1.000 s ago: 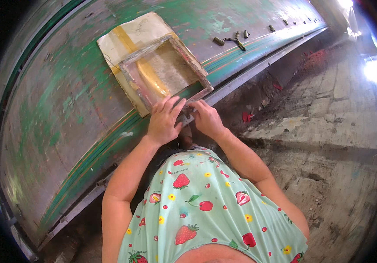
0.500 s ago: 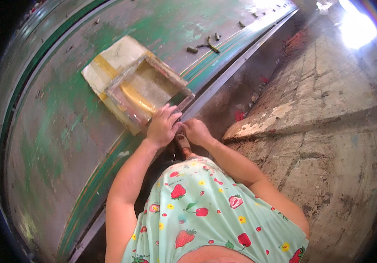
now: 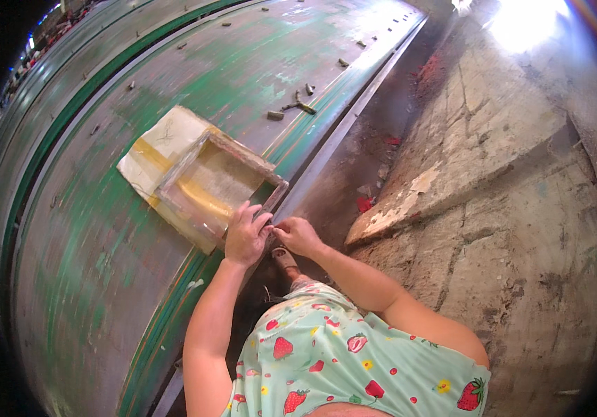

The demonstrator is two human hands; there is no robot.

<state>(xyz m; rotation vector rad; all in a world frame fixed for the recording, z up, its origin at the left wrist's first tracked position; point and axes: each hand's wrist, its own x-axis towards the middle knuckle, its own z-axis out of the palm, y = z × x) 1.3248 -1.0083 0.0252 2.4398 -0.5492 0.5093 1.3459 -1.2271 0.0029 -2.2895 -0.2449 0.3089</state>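
Observation:
A shallow rectangular frame [image 3: 166, 186] with a taped, off-white board [image 3: 164, 142] lies on a long green-and-grey table. My left hand [image 3: 246, 235] is at the frame's near right corner, its fingers bent over the rim. Close beside it, just off the table's edge, my right hand [image 3: 297, 236] is closed, fingertips pinched together and almost meeting the left hand's. Whatever lies between the fingertips is too small or hidden to make out.
The worn table [image 3: 83, 278] runs diagonally away, with several short dark pieces [image 3: 275, 115] scattered near its right edge. A metal rail [image 3: 340, 132] follows that edge. To the right lies a cracked concrete ledge [image 3: 493, 229], with red scraps [image 3: 364, 203] in the gap.
The whole scene sits lower and slightly left in the picture as the view shifts. Both hands stay together at the frame's corner, with little change in their pose.

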